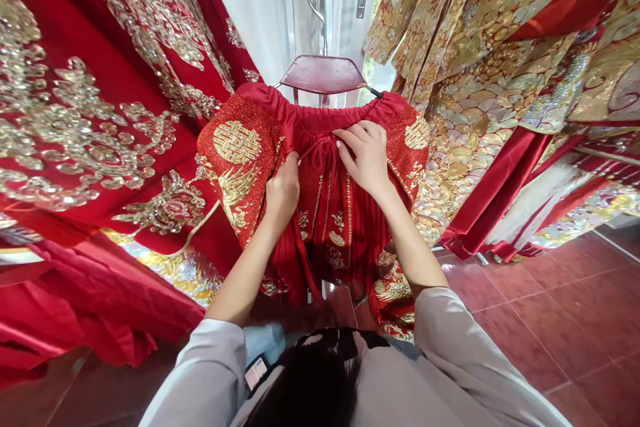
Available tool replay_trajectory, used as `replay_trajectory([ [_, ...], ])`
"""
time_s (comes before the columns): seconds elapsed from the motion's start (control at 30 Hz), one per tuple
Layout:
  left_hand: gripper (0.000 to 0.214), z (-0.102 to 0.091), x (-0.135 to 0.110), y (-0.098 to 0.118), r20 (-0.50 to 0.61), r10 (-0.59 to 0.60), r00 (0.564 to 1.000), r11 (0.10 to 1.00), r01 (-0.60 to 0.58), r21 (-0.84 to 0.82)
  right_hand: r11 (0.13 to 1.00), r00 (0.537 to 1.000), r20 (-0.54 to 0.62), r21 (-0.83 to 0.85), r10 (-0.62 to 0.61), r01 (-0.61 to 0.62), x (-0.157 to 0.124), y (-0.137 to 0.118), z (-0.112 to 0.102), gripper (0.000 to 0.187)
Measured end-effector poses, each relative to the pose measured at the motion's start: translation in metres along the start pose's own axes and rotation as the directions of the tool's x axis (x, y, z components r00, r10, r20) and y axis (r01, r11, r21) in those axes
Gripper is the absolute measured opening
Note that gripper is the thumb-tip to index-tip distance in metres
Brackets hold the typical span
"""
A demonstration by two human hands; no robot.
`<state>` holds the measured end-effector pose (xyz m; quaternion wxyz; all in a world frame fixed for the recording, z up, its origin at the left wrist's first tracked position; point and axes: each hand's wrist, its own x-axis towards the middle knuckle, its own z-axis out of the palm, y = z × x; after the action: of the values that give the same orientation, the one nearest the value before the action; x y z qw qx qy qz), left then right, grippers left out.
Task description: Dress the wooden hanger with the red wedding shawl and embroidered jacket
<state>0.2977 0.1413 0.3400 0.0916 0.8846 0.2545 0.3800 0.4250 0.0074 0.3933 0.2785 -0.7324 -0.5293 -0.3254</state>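
Note:
A red skirt with gold embroidery hangs by its gathered waistband from a dark red hanger. A thin red drawstring is tied in a bow at the front centre. My left hand is closed on the fabric just left of the bow, thumb pointing up. Over the waistband right of the bow lies my right hand, its fingers bent and pressed on the cloth beside the drawstring. What its fingertips pinch is partly hidden.
A red garment with silver and gold beading hangs close on the left. Gold patterned garments hang on the right. The hanger's metal hook is in front of a white door frame. Reddish floor tiles show below.

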Motion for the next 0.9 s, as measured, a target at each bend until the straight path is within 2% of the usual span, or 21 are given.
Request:
replay_trajectory([
  [0.1,0.039,-0.02,0.0,0.008,0.129,-0.04,0.991,0.966,0.005,0.257,1.0,1.0,0.005,-0.002,-0.025,0.025,-0.003,0.0,-0.003,0.036],
  [0.17,0.038,-0.029,-0.008,0.006,0.247,-0.053,0.967,0.92,-0.049,0.389,0.999,0.999,0.009,-0.006,-0.043,0.043,-0.004,0.002,-0.005,0.035],
  [0.23,0.04,-0.03,-0.025,-0.005,0.41,-0.058,0.91,0.881,-0.146,0.449,0.998,0.998,0.016,-0.016,-0.06,0.06,-0.004,0.002,-0.008,0.035],
  [0.3,0.041,-0.023,-0.047,-0.021,0.573,-0.085,0.815,0.866,-0.224,0.447,0.997,0.997,0.025,-0.025,-0.071,0.071,-0.004,0.001,-0.009,0.035],
  [0.37,0.033,-0.013,-0.066,-0.035,0.667,-0.126,0.734,0.869,-0.243,0.432,0.998,0.998,0.033,-0.033,-0.058,0.059,-0.003,-0.001,-0.009,0.036],
  [0.43,0.021,-0.009,-0.074,-0.039,0.71,-0.141,0.69,0.877,-0.246,0.413,0.999,0.998,0.057,-0.033,-0.029,0.031,-0.002,-0.005,-0.006,0.035],
  [0.5,0.014,-0.015,-0.069,-0.029,0.735,-0.112,0.669,0.888,-0.265,0.377,0.999,0.994,0.104,-0.032,-0.021,0.025,-0.004,-0.009,-0.004,0.031],
  [0.53,0.015,-0.022,-0.062,-0.019,0.733,-0.063,0.677,0.897,-0.284,0.34,0.999,0.992,0.127,-0.033,-0.027,0.031,-0.006,-0.011,-0.003,0.028],
  [0.6,0.026,-0.041,-0.04,0.005,0.666,0.111,0.738,0.906,-0.351,0.237,0.998,0.987,0.15,-0.026,-0.052,0.057,-0.013,-0.014,-0.004,0.024],
  [0.63,0.03,-0.05,-0.027,0.017,0.549,0.253,0.796,0.897,-0.406,0.176,0.997,0.986,0.149,-0.009,-0.071,0.073,-0.016,-0.015,-0.005,0.022],
  [0.67,0.032,-0.058,-0.014,0.028,0.413,0.377,0.829,0.873,-0.466,0.14,0.996,0.986,0.14,0.022,-0.089,0.086,-0.02,-0.016,-0.007,0.019],
  [0.7,0.034,-0.063,-0.002,0.035,0.296,0.475,0.829,0.844,-0.524,0.112,0.993,0.986,0.127,0.065,-0.105,0.097,-0.024,-0.016,-0.01,0.016],
  [0.73,0.035,-0.066,0.01,0.039,0.209,0.552,0.807,0.813,-0.577,0.081,0.988,0.987,0.114,0.113,-0.114,0.101,-0.027,-0.014,-0.014,0.014],
  [0.77,0.034,-0.066,0.02,0.041,0.172,0.609,0.774,0.779,-0.624,0.051,0.982,0.988,0.104,0.161,-0.114,0.097,-0.029,-0.012,-0.019,0.012],
  [0.83,0.026,-0.061,0.032,0.035,0.181,0.675,0.716,0.729,-0.684,-0.016,0.972,0.994,0.077,0.225,-0.078,0.059,-0.033,-0.006,-0.03,0.008],
  [0.9,0.02,-0.055,0.035,0.022,0.213,0.698,0.683,0.709,-0.701,-0.077,0.974,0.998,0.047,0.227,-0.038,0.027,-0.037,-0.003,-0.042,0.003],
])
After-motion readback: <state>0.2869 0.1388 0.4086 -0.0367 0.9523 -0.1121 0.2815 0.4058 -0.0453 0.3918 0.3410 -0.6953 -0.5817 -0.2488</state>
